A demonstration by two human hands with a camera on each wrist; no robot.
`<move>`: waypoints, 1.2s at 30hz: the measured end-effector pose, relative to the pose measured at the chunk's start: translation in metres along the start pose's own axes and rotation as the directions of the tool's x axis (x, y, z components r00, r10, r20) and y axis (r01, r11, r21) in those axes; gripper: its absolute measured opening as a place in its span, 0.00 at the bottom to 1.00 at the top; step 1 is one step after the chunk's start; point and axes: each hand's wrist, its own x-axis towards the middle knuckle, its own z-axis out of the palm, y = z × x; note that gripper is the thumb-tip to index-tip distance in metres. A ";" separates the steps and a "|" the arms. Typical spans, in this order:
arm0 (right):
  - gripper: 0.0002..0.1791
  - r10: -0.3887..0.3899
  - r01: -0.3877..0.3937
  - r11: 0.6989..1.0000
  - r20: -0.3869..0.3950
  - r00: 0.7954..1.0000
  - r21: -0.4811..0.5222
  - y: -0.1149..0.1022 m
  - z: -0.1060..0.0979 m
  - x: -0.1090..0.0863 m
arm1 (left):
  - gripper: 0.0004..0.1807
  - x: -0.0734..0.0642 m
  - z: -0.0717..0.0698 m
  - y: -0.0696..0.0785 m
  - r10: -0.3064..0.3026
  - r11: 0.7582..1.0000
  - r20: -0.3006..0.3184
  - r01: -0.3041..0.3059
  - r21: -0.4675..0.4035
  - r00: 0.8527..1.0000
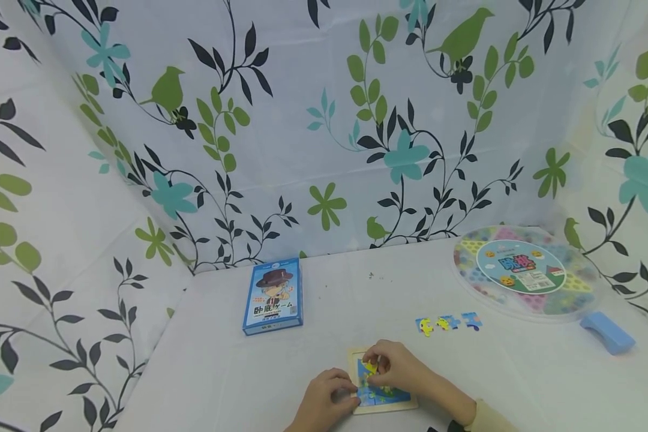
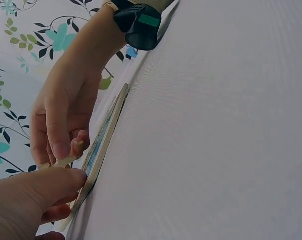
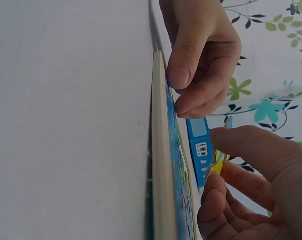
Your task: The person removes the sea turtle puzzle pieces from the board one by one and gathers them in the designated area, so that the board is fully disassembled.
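Observation:
A small wooden-framed jigsaw puzzle (image 1: pixel 386 410) with blue and yellow pieces in it lies on the white-covered table. Over its upper part, my right hand (image 1: pixel 402 367) pinches a jigsaw piece (image 3: pixel 217 166) between thumb and fingers; the piece, with yellow on it, stands tilted above the board in the right wrist view. At the board's left edge rests my left hand (image 1: pixel 325 397), fingers relaxed and bent, with the thumb and fingertips touching the puzzle. Part of the picture is hidden beneath the right hand.
Several loose jigsaw pieces (image 1: pixel 448 323) lie beyond the board to the right. A blue game box (image 1: pixel 273 297) sits at back left. Toward the right are a round, clear-lidded case (image 1: pixel 524 270) and a blue block-like object (image 1: pixel 607 333). Patterned cloth (image 1: pixel 281 150) hangs behind.

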 end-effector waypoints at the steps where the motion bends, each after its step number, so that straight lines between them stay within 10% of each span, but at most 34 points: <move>1: 0.14 0.004 -0.004 1.000 0.004 1.000 -0.004 0.000 -0.001 0.000 | 0.06 0.000 0.000 0.000 0.001 1.000 -0.001 -0.001 0.002 1.000; 22: 0.13 0.054 -0.075 0.979 -0.116 0.992 -0.191 0.006 -0.061 -0.035 | 0.10 0.002 0.000 0.007 -0.070 0.998 0.019 0.069 0.012 0.997; 36: 0.13 0.067 -0.105 0.958 -0.146 0.987 -0.268 0.023 -0.090 -0.055 | 0.15 -0.001 0.003 0.000 0.035 0.998 0.003 -0.035 0.055 0.999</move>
